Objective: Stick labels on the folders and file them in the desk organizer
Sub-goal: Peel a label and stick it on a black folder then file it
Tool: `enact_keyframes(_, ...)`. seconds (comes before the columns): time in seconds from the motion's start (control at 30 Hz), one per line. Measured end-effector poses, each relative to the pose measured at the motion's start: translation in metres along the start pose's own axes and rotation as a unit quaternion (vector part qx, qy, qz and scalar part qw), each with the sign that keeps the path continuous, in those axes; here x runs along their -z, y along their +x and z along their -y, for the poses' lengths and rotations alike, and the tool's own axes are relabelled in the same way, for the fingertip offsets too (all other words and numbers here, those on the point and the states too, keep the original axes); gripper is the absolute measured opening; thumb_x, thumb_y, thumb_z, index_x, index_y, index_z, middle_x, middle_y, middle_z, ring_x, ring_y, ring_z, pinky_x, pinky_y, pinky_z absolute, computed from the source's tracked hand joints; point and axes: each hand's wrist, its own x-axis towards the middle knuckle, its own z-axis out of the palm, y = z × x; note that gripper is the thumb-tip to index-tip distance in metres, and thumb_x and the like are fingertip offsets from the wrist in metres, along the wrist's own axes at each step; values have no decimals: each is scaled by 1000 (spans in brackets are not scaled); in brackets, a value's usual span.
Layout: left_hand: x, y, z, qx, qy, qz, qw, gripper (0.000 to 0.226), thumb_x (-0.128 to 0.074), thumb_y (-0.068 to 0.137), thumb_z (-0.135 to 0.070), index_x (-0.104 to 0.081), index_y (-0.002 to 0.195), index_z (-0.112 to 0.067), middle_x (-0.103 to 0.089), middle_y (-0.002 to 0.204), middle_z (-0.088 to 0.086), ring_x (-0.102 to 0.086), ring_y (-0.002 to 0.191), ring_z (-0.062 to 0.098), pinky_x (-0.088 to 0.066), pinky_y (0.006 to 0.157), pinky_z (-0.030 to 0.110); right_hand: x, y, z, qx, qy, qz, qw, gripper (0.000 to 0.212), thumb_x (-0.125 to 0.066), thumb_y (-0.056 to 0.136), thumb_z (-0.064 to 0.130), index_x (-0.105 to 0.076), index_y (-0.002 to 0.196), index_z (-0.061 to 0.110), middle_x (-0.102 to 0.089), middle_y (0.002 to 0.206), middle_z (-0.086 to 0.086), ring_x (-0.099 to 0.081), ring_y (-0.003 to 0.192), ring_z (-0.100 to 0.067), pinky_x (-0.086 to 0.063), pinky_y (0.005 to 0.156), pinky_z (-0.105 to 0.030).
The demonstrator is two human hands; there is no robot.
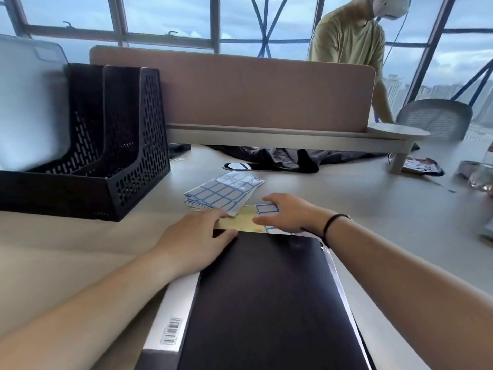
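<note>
A dark navy folder [266, 303] lies flat in front of me on top of a grey folder [170, 313] with a barcode. Just beyond it lies a yellowish label sheet [244, 221] with a blue-bordered label [267, 208] on it. My left hand [194, 239] rests at the folder's far left corner, fingers touching the yellow sheet. My right hand [288, 212] lies over the sheet, fingertips on the blue-bordered label. A stack of label sheets [224, 192] sits behind. The black mesh desk organizer [112, 156] stands at the left, with a pale blue folder [29, 102] in it.
A brown desk divider [240, 89] on a white shelf runs across the back, with dark cloth [288, 157] under it. A person in a green shirt [349, 38] stands behind. A chair [434, 118], a packet [421, 166] and a clear bottle [484, 172] are at the right.
</note>
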Motion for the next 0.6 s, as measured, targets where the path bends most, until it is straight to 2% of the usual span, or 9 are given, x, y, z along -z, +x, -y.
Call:
enact_keyframes(0.1,2,-8,1,-17,11,-20,1000,47,-48,93,-60,-48,136,-40,-61,128,-16,-56,117,14,-46,93,33,-1,19,2,-5,-94,27,995,106,-61,63,86,-42,149,28,-42,148,-9,-37,139,-32,-36,113,-44)
enact_keyframes(0.17,3,-10,0,-24,31,-22,999,48,-47,94,-60,-45,138,-41,-60,131,-15,-56,120,16,-46,93,33,2,23,4,-5,-119,33,992,105,-61,61,88,-44,147,29,-42,144,-10,-37,137,-33,-36,112,-45)
enact_keyframes(0.27,4,-11,-1,-31,48,-28,998,49,-45,94,-61,-44,139,-42,-62,129,-11,-57,119,17,-47,91,33,6,23,2,-15,-110,28,993,105,-65,58,87,-46,143,30,-42,140,-9,-38,133,-32,-36,110,-45)
enact_keyframes(0.37,6,-11,-2,-27,53,-28,998,49,-45,94,-61,-43,140,-43,-63,123,-11,-59,114,17,-45,87,33,10,22,-3,-41,-73,29,996,127,-67,39,91,-42,145,27,-44,143,-8,-42,133,-31,-38,112,-48)
enact_keyframes(0.43,8,-13,-3,-27,56,-30,998,50,-44,94,-63,-44,141,-43,-62,122,-12,-59,113,16,-43,85,32,14,20,-9,-57,-35,33,997,134,-71,32,87,-40,147,25,-45,147,-6,-43,136,-29,-39,112,-48)
enact_keyframes(0.6,11,-17,-2,-19,60,-21,998,53,-43,91,-68,-47,137,-42,-61,120,-13,-57,114,14,-40,82,31,23,11,-22,-94,-11,19,995,106,-85,51,69,-53,138,17,-50,139,-4,-49,129,-26,-41,111,-43)
